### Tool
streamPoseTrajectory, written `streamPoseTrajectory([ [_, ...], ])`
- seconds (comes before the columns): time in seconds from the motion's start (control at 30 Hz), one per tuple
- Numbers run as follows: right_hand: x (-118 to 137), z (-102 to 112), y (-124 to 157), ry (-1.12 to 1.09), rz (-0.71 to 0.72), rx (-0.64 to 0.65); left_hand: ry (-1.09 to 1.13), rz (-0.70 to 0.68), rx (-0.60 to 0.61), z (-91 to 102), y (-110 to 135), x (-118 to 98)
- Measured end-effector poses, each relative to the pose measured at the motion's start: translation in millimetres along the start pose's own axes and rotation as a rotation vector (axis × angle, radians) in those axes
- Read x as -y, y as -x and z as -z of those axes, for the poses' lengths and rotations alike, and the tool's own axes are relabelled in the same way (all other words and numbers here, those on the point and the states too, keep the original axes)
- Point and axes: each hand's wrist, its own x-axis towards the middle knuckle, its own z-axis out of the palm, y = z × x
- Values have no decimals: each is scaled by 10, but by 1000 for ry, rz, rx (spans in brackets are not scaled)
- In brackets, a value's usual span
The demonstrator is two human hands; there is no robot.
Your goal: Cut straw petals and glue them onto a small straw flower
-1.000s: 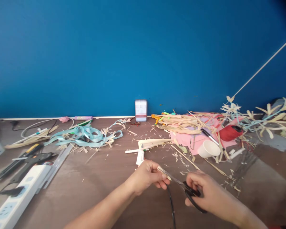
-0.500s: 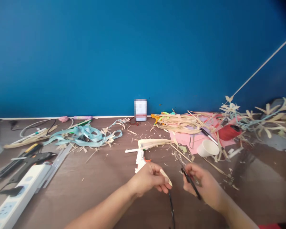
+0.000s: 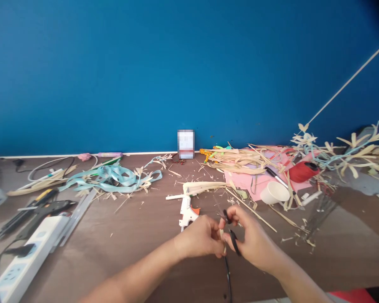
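Left hand (image 3: 199, 238) pinches pale strip, probably dried husk (image 3: 222, 234), right hand (image 3: 252, 239) holds black-handled scissors (image 3: 234, 243) close beside, over counter (image 3: 129, 229)

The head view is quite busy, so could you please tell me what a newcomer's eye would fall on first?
Probably the blue wall, filling the upper half. Next, low and near the middle, the left hand with a pale strip at its fingertips and, beside it, the right hand holding black-handled scissors. A red roll also stands out, toward the right.
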Motion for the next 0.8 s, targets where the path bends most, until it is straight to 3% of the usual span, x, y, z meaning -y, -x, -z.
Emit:
streamPoseTrajectory([
  [0.17,16,-30,-43,22,27,-31,-232,-84,-112,33,26,-27],
  [0.33,-52,-66,-93,-155,-29,-57,-314,-67,-190,79,85,-63],
  [0.5,-34,-71,-91,-257,-45,-21,-238,-11,-113,78,93,-52],
  [0.67,60,-33,-89,-124,14,35,-200,-43,-41,56,84,-43],
  [0.8,40,-44,-110,-18,25,-3,-259,-77,-31,51,104,-66],
])
